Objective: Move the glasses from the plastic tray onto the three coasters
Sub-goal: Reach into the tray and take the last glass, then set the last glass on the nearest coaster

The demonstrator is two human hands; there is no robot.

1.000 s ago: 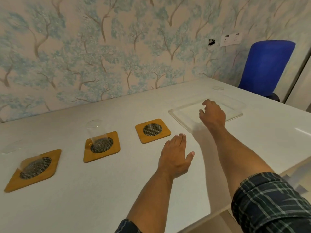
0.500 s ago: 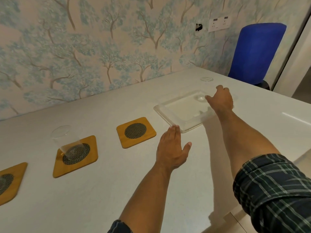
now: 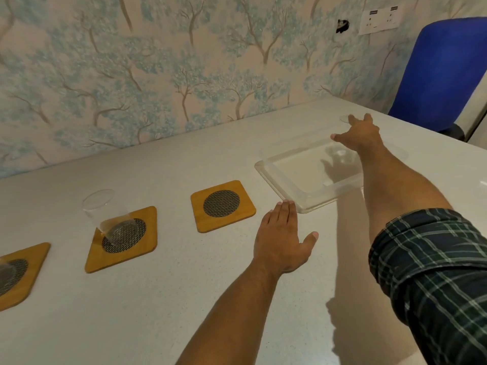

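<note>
Neither grip has closed on anything that can be made out. Right hand reaches over the far side of the plastic tray, fingers spread and loosely curled, with a clear glass just at its fingertips at about 1 o'clock in the view; only the glass's rim shows, and I cannot tell whether the fingers touch it. Left hand lies flat, palm down on the white counter, fingers straight and together, thumb out to the side (holding nothing), its fingertips just beside the tray's near corner.

Three wooden coasters with dark mesh centres sit in a row running from 9 o'clock toward the middle. The nearest coaster to the tray is bare. The middle coaster carries a clear tumbler standing on its mesh disc. The left coaster is cut by the frame edge at 9 o'clock; something clear appears to stand on its mesh, too cropped to be sure.

The tray looks see-through and shallow, lying at about 2 o'clock from the left hand, with the right hand's shadow on its floor. A rolled plaid sleeve covers the right upper arm at 4 o'clock. A blue chair stands past the counter at 2 o'clock, against tree-patterned wallpaper bearing a white socket plate.
</note>
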